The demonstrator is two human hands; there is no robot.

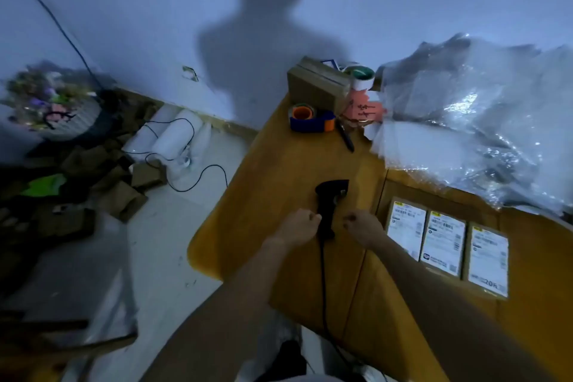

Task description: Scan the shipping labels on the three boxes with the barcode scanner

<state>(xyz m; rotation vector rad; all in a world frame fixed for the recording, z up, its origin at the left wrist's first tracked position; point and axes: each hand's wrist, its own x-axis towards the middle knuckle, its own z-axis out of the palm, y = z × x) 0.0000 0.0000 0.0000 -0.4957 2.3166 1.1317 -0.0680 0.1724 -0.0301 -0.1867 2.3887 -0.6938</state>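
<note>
A black barcode scanner (329,205) lies flat on the wooden table (273,183), its cable running back toward me. My left hand (299,226) sits at the left of its handle with fingers curled, touching it. My right hand (364,225) hovers just right of the handle, fingers bent, holding nothing. Three cardboard boxes lie side by side to the right, each with a white shipping label facing up: the left box (406,231), the middle box (443,246) and the right box (488,260).
A blue and orange tape dispenser (311,119), a black pen (345,136), a stacked cardboard box (316,87), a tape roll (361,76) and pink notes stand at the table's far end. Bubble wrap (477,121) covers the right. Cardboard scraps and cables litter the floor at left.
</note>
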